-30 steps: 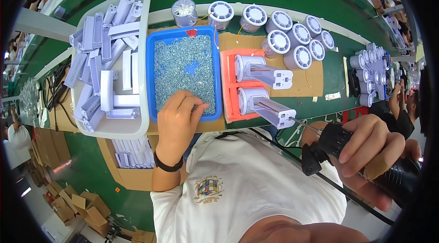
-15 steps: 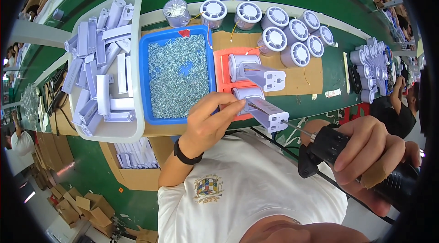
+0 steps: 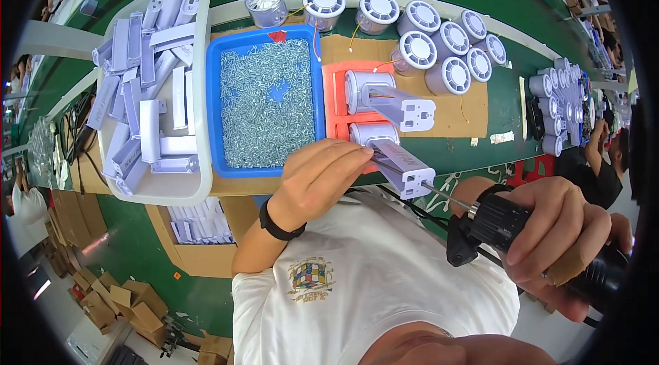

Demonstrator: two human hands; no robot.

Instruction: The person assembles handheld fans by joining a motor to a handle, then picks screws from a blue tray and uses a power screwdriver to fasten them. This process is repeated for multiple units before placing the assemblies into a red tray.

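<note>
In my right hand (image 3: 559, 245) is a black electric screwdriver (image 3: 504, 217). Its long bit reaches the holed end of a pale lilac plastic handle (image 3: 405, 167), which sticks out from the nearer round fan housing (image 3: 374, 133). My left hand (image 3: 326, 176) is closed, thumb and fingertips together where that handle meets its housing; whatever they pinch is hidden. Just beyond lies a second housing (image 3: 371, 87) with a similar handle (image 3: 408, 112). Both housings rest in a red-orange holder (image 3: 336, 100).
Left of the holder is a blue tray (image 3: 214, 118) of small silvery screws (image 3: 264, 128), then a white bin (image 3: 204, 35) of loose handles. Several round fan units (image 3: 449, 76) stand at the back on cardboard. An open carton (image 3: 199, 258) sits below the table edge.
The view has shifted slightly, so the bench sits a little higher. My left fingertips stay at the near handle, and the screwdriver bit stays at the handle's end.
</note>
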